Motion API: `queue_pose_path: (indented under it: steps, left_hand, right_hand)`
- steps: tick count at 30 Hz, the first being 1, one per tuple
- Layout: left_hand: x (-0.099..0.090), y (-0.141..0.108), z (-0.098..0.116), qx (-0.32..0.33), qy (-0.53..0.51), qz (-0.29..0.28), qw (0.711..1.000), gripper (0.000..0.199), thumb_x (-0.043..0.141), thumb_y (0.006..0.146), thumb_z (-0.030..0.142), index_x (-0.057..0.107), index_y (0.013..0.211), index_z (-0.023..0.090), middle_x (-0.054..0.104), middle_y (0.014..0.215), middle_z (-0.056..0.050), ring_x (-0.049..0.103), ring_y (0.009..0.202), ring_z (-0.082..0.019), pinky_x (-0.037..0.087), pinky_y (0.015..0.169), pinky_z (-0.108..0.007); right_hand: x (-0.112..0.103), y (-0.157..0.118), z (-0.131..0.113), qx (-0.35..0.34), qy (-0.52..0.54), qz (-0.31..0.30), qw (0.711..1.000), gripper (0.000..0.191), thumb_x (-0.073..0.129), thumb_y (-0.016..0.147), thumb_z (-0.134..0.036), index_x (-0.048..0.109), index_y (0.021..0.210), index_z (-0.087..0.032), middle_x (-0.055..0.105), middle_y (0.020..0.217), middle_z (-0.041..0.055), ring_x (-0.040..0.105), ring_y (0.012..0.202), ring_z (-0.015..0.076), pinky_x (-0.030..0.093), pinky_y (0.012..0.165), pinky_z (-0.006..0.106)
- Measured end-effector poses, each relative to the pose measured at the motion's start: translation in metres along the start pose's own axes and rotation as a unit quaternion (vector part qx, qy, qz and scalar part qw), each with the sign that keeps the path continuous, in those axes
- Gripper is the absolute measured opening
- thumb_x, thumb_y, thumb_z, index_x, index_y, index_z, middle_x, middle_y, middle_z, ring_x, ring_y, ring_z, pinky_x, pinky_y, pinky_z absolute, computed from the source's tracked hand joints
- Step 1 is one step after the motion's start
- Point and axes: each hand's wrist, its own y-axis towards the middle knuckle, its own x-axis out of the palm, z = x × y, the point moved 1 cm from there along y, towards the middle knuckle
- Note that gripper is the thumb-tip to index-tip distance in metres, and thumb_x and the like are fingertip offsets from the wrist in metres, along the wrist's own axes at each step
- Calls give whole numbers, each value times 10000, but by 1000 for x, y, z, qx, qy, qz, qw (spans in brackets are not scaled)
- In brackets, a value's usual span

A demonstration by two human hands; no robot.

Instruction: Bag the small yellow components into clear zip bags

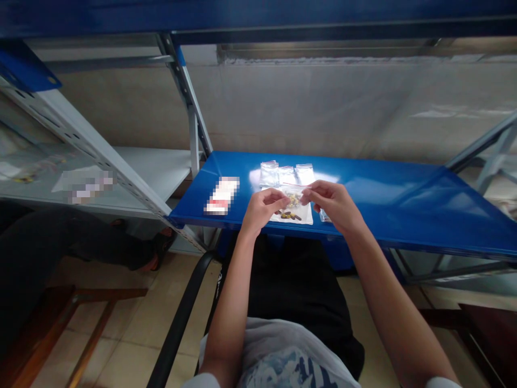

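Hands (262, 211): 2
Held zip bag (293, 195): 1
Loose zip bags on shelf (269, 173): 4
White sheet under hands (297, 217): 1
Pixelated packets (222, 195): 2
Blue shelf (375, 186): 1
Grey shelf (153, 167): 1

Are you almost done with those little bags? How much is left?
Three small clear bags lie in a row on the blue shelf, so those look done, though I can't tell what's inside them. In hand: the left hand and right hand pinch the top of another clear bag. Still left: some dark and yellow pieces lying on a white sheet.
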Motion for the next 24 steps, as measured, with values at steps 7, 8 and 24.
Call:
queue_pose_path:
  steps: [7, 8, 24]
  left_hand:
    - [-2, 0, 3, 21, 14, 20, 999, 300, 863, 769, 447, 754, 822, 173, 751, 780, -44, 687, 732, -175, 513, 645, -261]
    - [-3, 0, 4, 20, 17, 18, 999, 289, 859, 777, 439, 752, 821, 174, 749, 765, -41, 685, 709, -170, 506, 633, -258]
    - [-3, -4, 14, 68, 35, 37, 996, 309, 785, 865, 485, 793, 926, 182, 752, 815, -44, 657, 694, -153, 510, 593, -227]
  right_hand:
    - [-3, -2, -5, -14, -6, -8, 1000, 356, 788, 828, -523, 695, 873, -183, 762, 783, 74, 680, 685, 170, 423, 502, 248]
    - [-3, -2, -6, -13, -11, -21, 1000, 352, 775, 842, -523, 686, 865, -184, 763, 787, 74, 680, 686, 169, 427, 503, 249]
    - [-4, -8, -16, -41, -60, -119, 990, 243, 685, 918, -410, 651, 918, -169, 750, 802, 64, 721, 717, 167, 491, 528, 235]
